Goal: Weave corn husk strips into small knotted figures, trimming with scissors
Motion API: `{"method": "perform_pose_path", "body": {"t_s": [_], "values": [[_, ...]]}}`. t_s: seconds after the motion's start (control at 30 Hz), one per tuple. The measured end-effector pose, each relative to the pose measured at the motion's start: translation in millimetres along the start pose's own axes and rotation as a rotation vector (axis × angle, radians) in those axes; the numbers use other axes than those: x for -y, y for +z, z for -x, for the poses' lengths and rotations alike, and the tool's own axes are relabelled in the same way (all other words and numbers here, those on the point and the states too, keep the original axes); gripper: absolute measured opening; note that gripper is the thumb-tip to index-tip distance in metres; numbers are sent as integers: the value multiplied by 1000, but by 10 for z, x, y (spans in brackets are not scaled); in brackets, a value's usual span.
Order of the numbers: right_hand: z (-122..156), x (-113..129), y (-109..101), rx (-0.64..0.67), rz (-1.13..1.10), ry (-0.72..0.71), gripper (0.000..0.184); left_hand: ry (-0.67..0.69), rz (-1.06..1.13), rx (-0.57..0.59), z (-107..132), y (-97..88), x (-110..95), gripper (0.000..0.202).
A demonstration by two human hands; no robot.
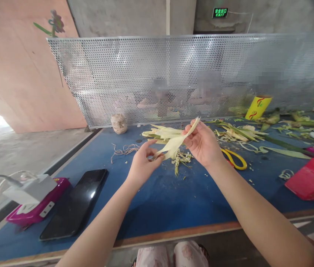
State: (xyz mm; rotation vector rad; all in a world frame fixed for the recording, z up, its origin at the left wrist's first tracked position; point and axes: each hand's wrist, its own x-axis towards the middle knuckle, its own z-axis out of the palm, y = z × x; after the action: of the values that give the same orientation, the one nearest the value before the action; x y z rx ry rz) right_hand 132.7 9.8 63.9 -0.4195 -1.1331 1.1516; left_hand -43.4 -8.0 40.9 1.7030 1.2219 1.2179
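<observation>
Pale husk [175, 144] — long axis aslant, tip up and right — pinched in left hand [143, 160] and right hand [203, 144]

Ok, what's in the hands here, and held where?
A pale husk-like strip: the left hand pinches its lower end, the right hand near its upper end.

Workshop: worktable [168, 207], perforated partition [134, 63], exit sign [220, 13]
</observation>
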Motion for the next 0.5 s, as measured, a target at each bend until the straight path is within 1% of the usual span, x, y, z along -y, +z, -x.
{"method": "perform_pose_path", "body": {"t_s": [0.07, 0.13, 0.23, 0.4, 0.43, 0.5], "values": [[7, -5, 7, 7, 37, -2, 18, 98, -135, -65, 11, -6, 7, 48], [7, -17, 8, 14, 47, -19, 18, 175, -236, -71, 28, -8, 5, 45], [4, -40, 10, 29, 24, -43, 17, 256, -350, -21, 48, 3, 3, 47], [11, -72, 17, 46, 21, -49, 16, 365, -512, 53, 43, 37, 60, 41], [11, -74, 18, 41, 27, -52, 16, 372, -511, 60, 44, 43, 73, 43], [10, -75, 17, 31, 32, -57, 16, 377, -455, 75, 53, 50, 85, 56]]}}
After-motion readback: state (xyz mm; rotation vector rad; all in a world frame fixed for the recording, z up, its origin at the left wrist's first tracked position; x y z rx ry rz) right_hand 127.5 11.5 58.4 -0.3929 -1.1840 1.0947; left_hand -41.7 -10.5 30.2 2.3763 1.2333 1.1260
